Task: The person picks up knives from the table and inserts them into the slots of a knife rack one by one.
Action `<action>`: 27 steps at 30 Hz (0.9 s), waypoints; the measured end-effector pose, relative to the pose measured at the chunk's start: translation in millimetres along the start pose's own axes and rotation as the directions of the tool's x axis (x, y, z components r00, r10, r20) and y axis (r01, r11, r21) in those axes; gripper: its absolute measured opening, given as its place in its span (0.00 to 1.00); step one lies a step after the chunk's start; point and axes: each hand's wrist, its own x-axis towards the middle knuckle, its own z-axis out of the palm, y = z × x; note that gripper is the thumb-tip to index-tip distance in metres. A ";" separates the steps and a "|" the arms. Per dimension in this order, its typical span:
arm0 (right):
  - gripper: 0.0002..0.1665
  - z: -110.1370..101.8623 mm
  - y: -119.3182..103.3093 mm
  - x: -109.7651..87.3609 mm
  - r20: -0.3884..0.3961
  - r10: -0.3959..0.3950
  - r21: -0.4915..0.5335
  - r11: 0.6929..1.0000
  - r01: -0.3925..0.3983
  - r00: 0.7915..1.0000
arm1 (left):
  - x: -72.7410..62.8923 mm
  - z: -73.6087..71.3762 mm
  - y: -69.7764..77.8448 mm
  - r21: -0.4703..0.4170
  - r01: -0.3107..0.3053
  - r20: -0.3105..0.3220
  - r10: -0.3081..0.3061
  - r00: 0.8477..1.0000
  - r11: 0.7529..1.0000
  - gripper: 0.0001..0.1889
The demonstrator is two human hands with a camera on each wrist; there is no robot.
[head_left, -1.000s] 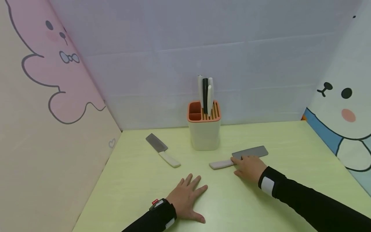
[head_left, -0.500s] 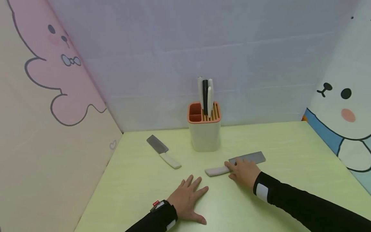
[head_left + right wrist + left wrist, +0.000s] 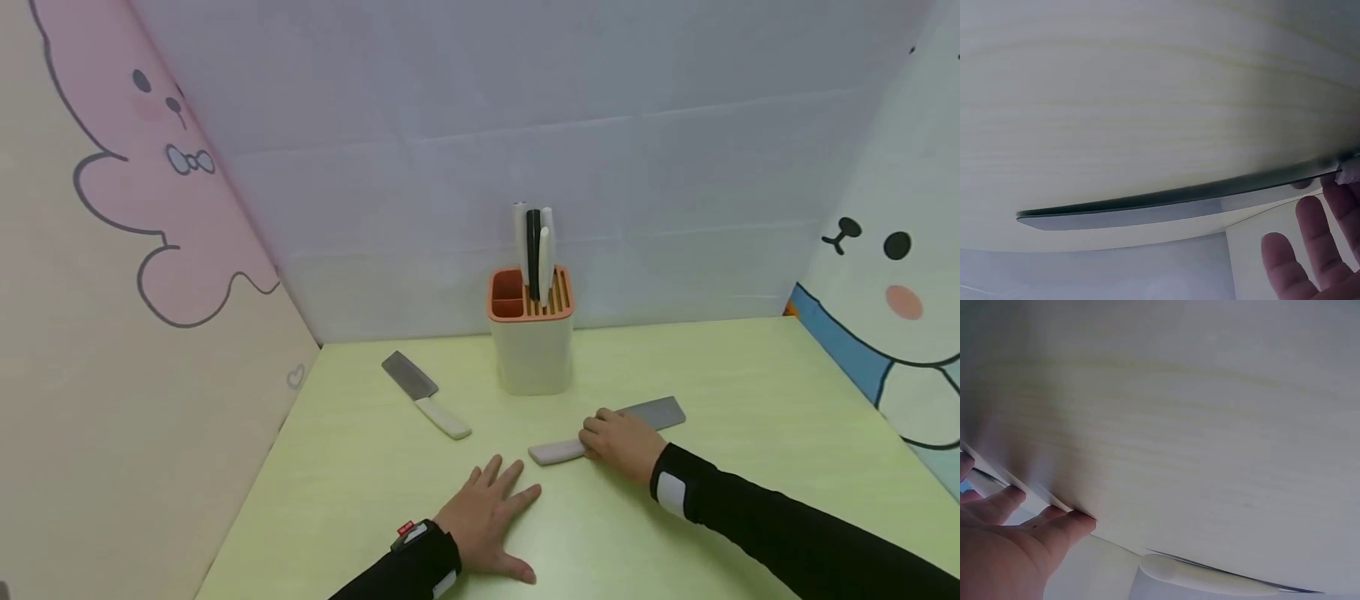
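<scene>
My right hand point(image 3: 622, 446) grips a cleaver point(image 3: 662, 412) where its pale handle meets the grey blade, hiding that joint in the head view. The cleaver lies low over the table, blade pointing right and handle end left. In the right wrist view its blade point(image 3: 1122, 215) stretches edge-on to the left, with the fingers at the handle. My left hand point(image 3: 480, 521) rests on the table with spread fingers and holds nothing. Ahead of it lies a second cleaver point(image 3: 410, 375), white handle towards me. The left wrist view catches that handle point(image 3: 1204, 577) at the bottom.
A white knife block point(image 3: 532, 358) with an orange rim stands at the back middle of the pale table point(image 3: 345, 492). Several white and black knife handles point(image 3: 533, 250) rise from its slots. Panels with cartoon animals wall in both sides, and a pale sheet hangs behind.
The right-hand cleaver has slid towards me and slightly left. My right hand's fingers have gone from touching around the blade's base to curling over the handle. The left hand has stayed put.
</scene>
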 end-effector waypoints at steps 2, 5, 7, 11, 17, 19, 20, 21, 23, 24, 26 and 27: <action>0.11 -0.4 0.7 0.4 0.015 -0.025 -0.011 1.000 0.025 1.000 | -0.5 -0.2 0.4 0.003 -0.002 -0.002 0.002 1.000 1.000 0.59; 0.12 -1.8 0.6 0.3 0.038 -0.037 -0.034 0.999 0.039 0.999 | -1.4 -2.1 1.2 0.008 -0.002 -0.002 0.002 1.000 1.000 0.58; 0.12 -3.3 0.0 0.1 0.050 -0.036 -0.046 0.998 0.038 0.998 | -1.8 -3.8 1.7 0.005 0.000 0.002 0.000 1.000 1.000 0.58; 0.13 -7.4 -1.4 -0.9 0.047 -0.042 -0.082 0.996 0.045 0.998 | -1.8 -5.8 2.1 0.009 -0.003 0.007 0.003 1.000 1.000 0.57; 0.14 -26.2 0.2 -0.6 -0.015 -0.058 -0.129 0.990 0.055 0.998 | 0.7 -4.3 0.8 0.016 -0.001 -0.002 0.001 1.000 1.000 0.57; 0.16 -35.1 2.2 0.9 -0.071 -0.063 -0.110 0.992 0.055 0.995 | 1.3 -2.9 -1.5 -0.005 -0.004 -0.019 0.004 1.000 1.000 0.54; 0.16 -39.9 3.8 1.3 -0.116 -0.065 -0.093 0.994 0.055 0.991 | 1.3 -3.0 -2.7 -0.019 -0.007 -0.039 0.007 0.999 1.000 0.52; 0.16 -45.1 5.5 1.8 -0.163 -0.061 -0.064 0.997 0.051 0.985 | 1.7 -3.3 -4.2 -0.036 -0.008 -0.066 0.006 0.998 0.999 0.49; 0.19 -56.6 9.2 2.9 -0.258 -0.026 0.012 0.999 0.030 0.966 | 2.9 -7.3 -6.4 -0.082 -0.002 -0.140 -0.010 0.990 0.997 0.44; 0.21 -63.1 11.2 3.1 -0.302 0.003 0.060 0.998 0.016 0.953 | 3.6 -10.8 -7.3 -0.120 0.005 -0.188 -0.028 0.982 0.993 0.42; 0.20 -76.9 14.7 2.4 -0.360 0.093 0.185 0.982 -0.026 0.928 | 5.2 -20.4 -8.4 -0.224 0.013 -0.289 -0.079 0.954 0.974 0.39; 0.18 -83.6 16.1 1.7 -0.370 0.147 0.252 0.966 -0.053 0.917 | 6.0 -26.1 -8.4 -0.281 0.014 -0.335 -0.112 0.935 0.960 0.38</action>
